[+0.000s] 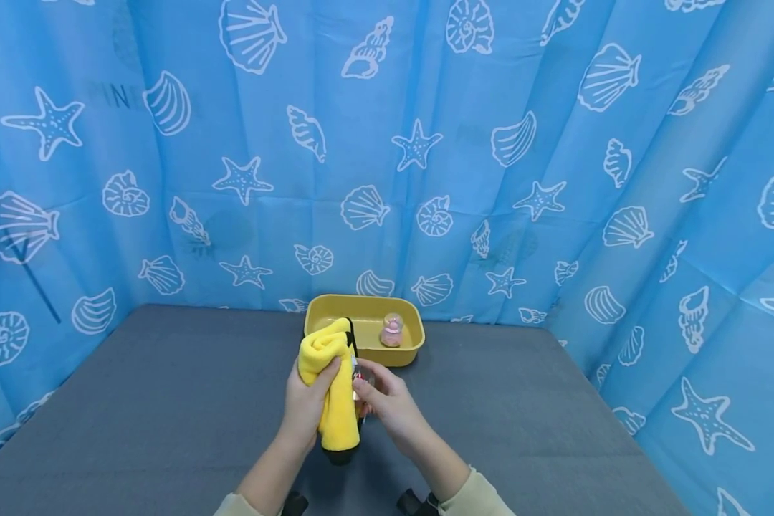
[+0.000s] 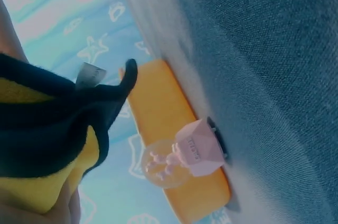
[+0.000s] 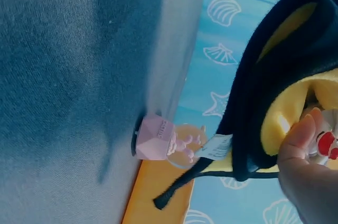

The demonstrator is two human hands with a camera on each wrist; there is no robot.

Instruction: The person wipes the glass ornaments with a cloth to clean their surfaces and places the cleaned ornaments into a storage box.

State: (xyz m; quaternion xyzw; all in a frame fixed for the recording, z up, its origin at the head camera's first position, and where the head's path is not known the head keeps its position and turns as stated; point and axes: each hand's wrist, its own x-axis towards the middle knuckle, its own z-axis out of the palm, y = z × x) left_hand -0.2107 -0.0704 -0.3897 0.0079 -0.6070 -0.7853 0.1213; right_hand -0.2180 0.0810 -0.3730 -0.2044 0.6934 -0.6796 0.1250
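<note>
My left hand (image 1: 306, 401) grips a thick, folded yellow cloth (image 1: 340, 412) with black edging and a white tag (image 3: 215, 147). Pressed close to the cloth's right side, my right hand (image 1: 387, 401) holds a small clear ornament (image 3: 328, 142), perhaps a globe, with red and white on it; fingers and cloth hide much of it. In the left wrist view, a snow globe with a faceted pink base (image 2: 198, 147) stands on the table before the tray's left end. The cloth hides that globe from the head view.
A shallow yellow tray (image 1: 365, 357) sits at the back of the grey-covered table (image 1: 206, 401). Inside it, towards the right, stands another pink-based globe (image 1: 391, 331). A blue curtain (image 1: 387, 179) with white sea shapes hangs behind and along the sides.
</note>
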